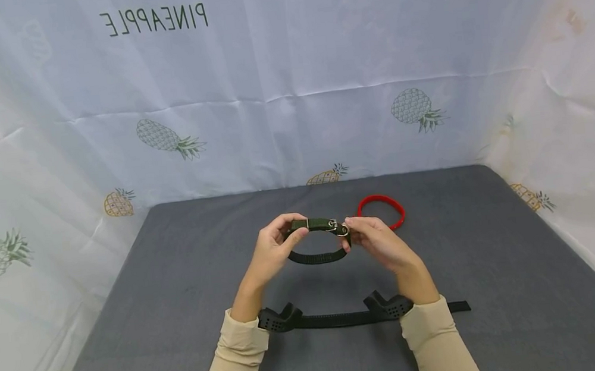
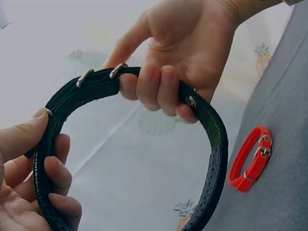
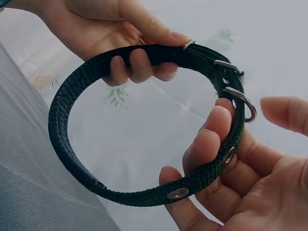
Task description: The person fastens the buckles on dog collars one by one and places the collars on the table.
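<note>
Grey mat | red collar behind | both hands' fingers curled gripping dark collar

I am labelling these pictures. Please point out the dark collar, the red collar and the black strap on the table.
dark collar [image 3: 62, 139], right wrist view, on its woven band.
red collar [image 1: 393, 206], head view, on its right curve.
black strap [image 1: 337, 319], head view, on its middle stretch.

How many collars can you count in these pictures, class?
2: a green collar held above the table by the left hand and right hand, and a red collar lying on the table beyond the right hand.
</note>
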Demonstrator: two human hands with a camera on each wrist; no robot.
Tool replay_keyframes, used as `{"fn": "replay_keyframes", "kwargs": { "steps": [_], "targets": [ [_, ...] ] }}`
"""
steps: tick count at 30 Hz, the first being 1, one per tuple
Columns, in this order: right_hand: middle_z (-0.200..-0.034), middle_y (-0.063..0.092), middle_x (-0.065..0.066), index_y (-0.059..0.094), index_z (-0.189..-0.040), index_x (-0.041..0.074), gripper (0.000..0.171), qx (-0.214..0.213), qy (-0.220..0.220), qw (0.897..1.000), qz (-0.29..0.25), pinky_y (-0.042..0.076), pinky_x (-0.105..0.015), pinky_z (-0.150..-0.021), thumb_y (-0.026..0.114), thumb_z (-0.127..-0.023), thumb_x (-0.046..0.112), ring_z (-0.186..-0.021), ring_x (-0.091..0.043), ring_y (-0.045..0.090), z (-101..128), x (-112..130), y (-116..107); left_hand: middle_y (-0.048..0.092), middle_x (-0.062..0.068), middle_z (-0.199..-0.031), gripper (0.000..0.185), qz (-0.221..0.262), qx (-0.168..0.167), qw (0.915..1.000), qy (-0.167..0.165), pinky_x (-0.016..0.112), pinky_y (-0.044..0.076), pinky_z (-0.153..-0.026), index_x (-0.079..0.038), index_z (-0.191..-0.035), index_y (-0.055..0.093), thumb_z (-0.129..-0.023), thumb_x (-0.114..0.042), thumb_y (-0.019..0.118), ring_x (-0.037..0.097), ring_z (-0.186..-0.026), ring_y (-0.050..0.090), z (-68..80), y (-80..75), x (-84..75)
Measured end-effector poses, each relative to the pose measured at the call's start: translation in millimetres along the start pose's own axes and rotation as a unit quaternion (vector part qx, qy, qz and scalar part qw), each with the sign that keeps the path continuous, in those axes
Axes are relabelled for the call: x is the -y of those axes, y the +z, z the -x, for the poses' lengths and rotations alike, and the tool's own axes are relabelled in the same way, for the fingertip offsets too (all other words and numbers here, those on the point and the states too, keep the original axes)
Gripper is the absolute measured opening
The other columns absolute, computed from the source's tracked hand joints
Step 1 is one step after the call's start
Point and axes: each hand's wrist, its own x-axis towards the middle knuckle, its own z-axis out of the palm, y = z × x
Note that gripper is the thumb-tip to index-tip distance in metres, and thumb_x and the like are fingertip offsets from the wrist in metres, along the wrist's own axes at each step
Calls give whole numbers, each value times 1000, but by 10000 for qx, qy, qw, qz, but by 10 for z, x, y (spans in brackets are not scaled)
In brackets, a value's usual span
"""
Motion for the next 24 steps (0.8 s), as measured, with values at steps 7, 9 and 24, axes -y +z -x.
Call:
{"fn": "replay_keyframes", "kwargs": {
  "steps": [7,9,24],
  "targets": [
    [-78,61,9,66,-92,18,28,245,-399,9989,84,47,-27,-80,41,-104,22,-75,-11,55,7,-18,-31,60,19,-93,27,-69,40,9999,-152,15,50,-78,6,-115,59,-94,-11,61,-3,-81,55,2,-61,-7],
    [-78,60,8,66,-92,19,26,285,-444,9986,69,47,-26,-80,43,-103,20,-75,-10,54,7,-18,-30,60,15,-94,28,-29,108,9997,-207,15,50,-78,6,-116,58,-94,-10,61,-2,-81,55,4,-69,-5],
    [-78,57,7,59,-94,10,20,235,-282,9993,-34,47,-25,-80,41,-101,14,-76,-8,53,-44,24,48,58,29,-114,31,24,252,9992,-311,13,49,-87,4,-124,54,-97,-11,57,-4,-95,58,15,-124,-7]
  ]
}}
